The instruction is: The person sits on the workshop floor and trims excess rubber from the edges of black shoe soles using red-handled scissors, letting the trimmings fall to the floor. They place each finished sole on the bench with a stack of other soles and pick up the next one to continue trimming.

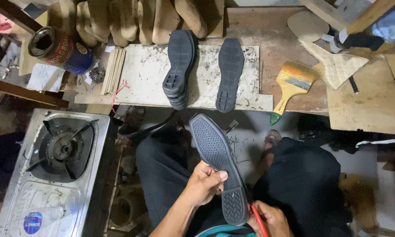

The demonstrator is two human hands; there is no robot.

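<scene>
Bare forearms, black trousers, a teal hem at the waist

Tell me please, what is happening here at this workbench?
A seated person holds a black rubber shoe sole, tread side up, over the lap. The left hand grips it at the side, and the right hand holds a red tool at its heel end. On the bench ahead lie a stack of soles and a single sole on a white board, with a paintbrush to the right. A gas stove stands at the left.
</scene>
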